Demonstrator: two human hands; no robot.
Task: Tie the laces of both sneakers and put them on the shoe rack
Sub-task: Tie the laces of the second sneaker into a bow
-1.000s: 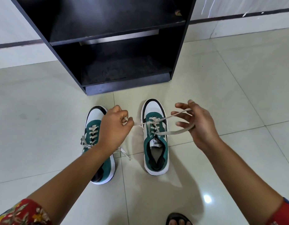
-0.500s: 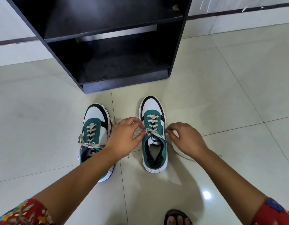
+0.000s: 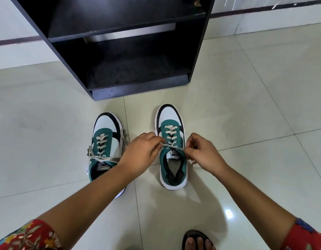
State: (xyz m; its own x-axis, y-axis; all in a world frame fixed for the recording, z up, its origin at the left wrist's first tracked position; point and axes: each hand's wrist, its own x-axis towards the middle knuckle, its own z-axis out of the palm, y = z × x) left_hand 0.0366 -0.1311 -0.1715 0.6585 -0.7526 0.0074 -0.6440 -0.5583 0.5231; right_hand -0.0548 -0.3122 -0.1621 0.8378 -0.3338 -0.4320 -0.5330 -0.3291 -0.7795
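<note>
Head view: nearest, the left hand (image 3: 143, 152) and right hand (image 3: 203, 153) flank the right sneaker (image 3: 172, 147), fingers clamped on its lace (image 3: 171, 146), stretched crosswise to the shoe's long axis. The left sneaker (image 3: 105, 150) sits beside it, already knotted. Beyond both toes the rack (image 3: 138, 87) stands open, straight ahead

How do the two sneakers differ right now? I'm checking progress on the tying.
The left sneaker already has a bow, its loops hanging over both sides; the right sneaker has no bow yet. No hand touches the left sneaker; the left hand and right hand pull the right sneaker's lace. Both are green, white and black, standing on the floor, toes toward the rack.
</note>
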